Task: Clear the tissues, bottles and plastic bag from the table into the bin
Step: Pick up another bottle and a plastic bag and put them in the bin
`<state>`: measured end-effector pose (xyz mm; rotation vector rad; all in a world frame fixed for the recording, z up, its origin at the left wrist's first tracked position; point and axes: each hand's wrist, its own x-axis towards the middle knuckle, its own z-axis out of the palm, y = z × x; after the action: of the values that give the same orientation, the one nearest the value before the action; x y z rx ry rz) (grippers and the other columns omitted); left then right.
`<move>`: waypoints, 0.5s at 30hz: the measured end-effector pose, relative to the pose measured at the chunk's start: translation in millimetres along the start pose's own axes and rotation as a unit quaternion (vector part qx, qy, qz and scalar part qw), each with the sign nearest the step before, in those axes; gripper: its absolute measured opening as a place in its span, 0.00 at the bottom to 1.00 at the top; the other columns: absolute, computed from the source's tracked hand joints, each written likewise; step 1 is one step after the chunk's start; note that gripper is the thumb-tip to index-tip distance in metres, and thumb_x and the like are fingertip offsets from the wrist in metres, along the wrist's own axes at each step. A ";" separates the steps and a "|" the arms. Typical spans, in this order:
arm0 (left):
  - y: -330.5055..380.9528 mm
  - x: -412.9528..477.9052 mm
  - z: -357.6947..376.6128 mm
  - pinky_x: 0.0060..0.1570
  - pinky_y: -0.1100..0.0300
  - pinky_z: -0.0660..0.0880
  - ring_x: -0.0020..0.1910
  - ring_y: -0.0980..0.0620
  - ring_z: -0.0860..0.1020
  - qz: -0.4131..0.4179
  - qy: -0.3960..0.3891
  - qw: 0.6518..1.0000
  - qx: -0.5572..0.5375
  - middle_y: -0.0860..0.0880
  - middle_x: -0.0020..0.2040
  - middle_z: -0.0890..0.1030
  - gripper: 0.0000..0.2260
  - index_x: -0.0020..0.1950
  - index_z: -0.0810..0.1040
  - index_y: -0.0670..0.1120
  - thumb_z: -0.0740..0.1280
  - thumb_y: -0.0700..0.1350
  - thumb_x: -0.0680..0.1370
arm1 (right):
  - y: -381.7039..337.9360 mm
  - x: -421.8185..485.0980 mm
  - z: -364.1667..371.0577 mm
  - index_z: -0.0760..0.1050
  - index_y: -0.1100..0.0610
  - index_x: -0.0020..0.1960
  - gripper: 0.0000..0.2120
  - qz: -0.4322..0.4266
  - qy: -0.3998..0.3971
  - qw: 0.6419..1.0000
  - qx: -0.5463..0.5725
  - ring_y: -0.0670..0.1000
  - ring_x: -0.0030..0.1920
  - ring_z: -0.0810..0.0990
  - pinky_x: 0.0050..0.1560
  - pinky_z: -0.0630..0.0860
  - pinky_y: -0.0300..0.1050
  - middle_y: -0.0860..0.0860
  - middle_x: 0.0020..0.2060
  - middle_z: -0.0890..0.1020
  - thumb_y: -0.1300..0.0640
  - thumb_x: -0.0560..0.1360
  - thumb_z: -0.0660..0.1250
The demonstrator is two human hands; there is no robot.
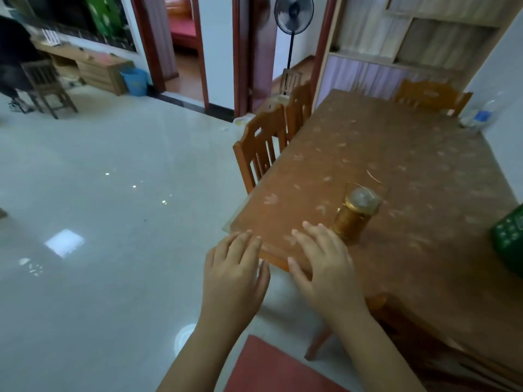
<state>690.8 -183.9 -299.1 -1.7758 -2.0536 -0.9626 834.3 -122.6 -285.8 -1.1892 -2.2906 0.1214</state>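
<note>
A brown patterned table [396, 154] fills the right half of the view. My left hand [235, 273] hovers just off its near left corner, fingers apart and holding nothing. My right hand [322, 264] is spread over the same corner, also holding nothing. A clear plastic bottle [481, 116] with a blue label lies at the table's far right edge by the wall. A blue bin [135, 80] stands far off on the floor beside a wooden cabinet at the back left. No tissues or plastic bag show on the table.
A golden jar [353, 219] with a clear lid stands just right of my right hand. A green object [509, 241] sits at the right edge. Wooden chairs [263, 148] line the table's left side. A standing fan [293, 32] is near the doorway. Open tiled floor [113, 193] lies left.
</note>
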 end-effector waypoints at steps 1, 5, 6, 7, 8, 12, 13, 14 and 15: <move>-21.9 4.9 -6.8 0.51 0.55 0.68 0.52 0.44 0.78 -0.002 0.006 1.000 0.003 0.45 0.52 0.82 0.13 0.52 0.80 0.43 0.62 0.46 0.73 | -18.9 12.0 11.7 0.74 0.55 0.61 0.21 -0.005 0.000 1.000 0.006 0.57 0.64 0.69 0.57 0.70 0.62 0.55 0.61 0.77 0.47 0.72 0.56; -107.6 25.9 -32.0 0.52 0.55 0.67 0.53 0.44 0.78 -0.005 0.025 0.999 0.019 0.44 0.52 0.82 0.14 0.52 0.80 0.42 0.61 0.47 0.74 | -94.2 61.1 56.9 0.75 0.54 0.60 0.20 -0.029 -0.003 1.000 0.013 0.60 0.62 0.73 0.57 0.69 0.63 0.56 0.60 0.78 0.47 0.73 0.58; -126.7 30.0 -37.0 0.53 0.54 0.68 0.54 0.44 0.78 -0.008 0.025 0.999 0.024 0.44 0.53 0.82 0.14 0.53 0.80 0.42 0.61 0.47 0.73 | -110.6 71.5 67.1 0.75 0.55 0.59 0.19 -0.033 -0.002 0.999 0.013 0.60 0.61 0.74 0.57 0.69 0.63 0.56 0.60 0.78 0.48 0.72 0.61; -144.5 33.6 -41.2 0.53 0.54 0.68 0.54 0.44 0.78 -0.013 0.024 0.999 0.026 0.44 0.53 0.82 0.14 0.53 0.79 0.42 0.61 0.47 0.73 | -125.4 80.8 77.1 0.75 0.55 0.59 0.19 -0.035 -0.003 0.999 0.012 0.59 0.61 0.74 0.58 0.69 0.62 0.55 0.59 0.78 0.49 0.71 0.62; -161.1 36.8 -44.8 0.53 0.53 0.69 0.55 0.44 0.77 -0.020 0.024 0.999 0.026 0.44 0.53 0.82 0.14 0.54 0.79 0.42 0.61 0.48 0.73 | -138.6 89.5 86.8 0.76 0.54 0.59 0.19 -0.039 -0.003 0.999 0.006 0.59 0.60 0.75 0.58 0.69 0.61 0.55 0.59 0.78 0.49 0.70 0.63; -214.0 47.3 -51.0 0.53 0.53 0.68 0.55 0.44 0.76 -0.038 0.030 0.998 0.027 0.44 0.53 0.82 0.15 0.54 0.79 0.42 0.61 0.48 0.74 | -173.6 119.3 120.9 0.75 0.54 0.59 0.19 -0.054 -0.012 0.998 -0.008 0.58 0.59 0.76 0.58 0.64 0.53 0.55 0.59 0.78 0.49 0.69 0.65; -225.0 49.4 -51.0 0.53 0.54 0.67 0.55 0.44 0.76 -0.042 0.032 0.998 0.026 0.44 0.53 0.82 0.15 0.54 0.79 0.42 0.61 0.48 0.74 | -179.4 126.4 128.2 0.75 0.54 0.59 0.20 -0.059 -0.014 0.998 -0.011 0.58 0.59 0.76 0.58 0.63 0.52 0.55 0.59 0.78 0.49 0.69 0.65; -235.9 51.8 -50.5 0.53 0.54 0.66 0.56 0.45 0.75 -0.046 0.034 0.998 0.026 0.44 0.54 0.81 0.15 0.54 0.79 0.42 0.61 0.48 0.74 | -185.1 134.1 135.7 0.75 0.54 0.59 0.19 -0.063 -0.016 0.998 -0.012 0.58 0.59 0.76 0.58 0.63 0.52 0.55 0.58 0.79 0.49 0.70 0.64; -247.4 55.7 -49.3 0.54 0.54 0.66 0.56 0.45 0.75 -0.051 0.034 0.998 0.026 0.44 0.54 0.81 0.15 0.54 0.79 0.42 0.61 0.48 0.74 | -190.9 142.6 143.7 0.75 0.54 0.59 0.19 -0.068 -0.018 0.997 -0.011 0.58 0.59 0.76 0.58 0.64 0.53 0.55 0.58 0.79 0.49 0.71 0.63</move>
<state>432.6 -179.7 -306.0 -1.6034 -2.1235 -0.9748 556.8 -102.9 -284.7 -1.0474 -2.4020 0.0668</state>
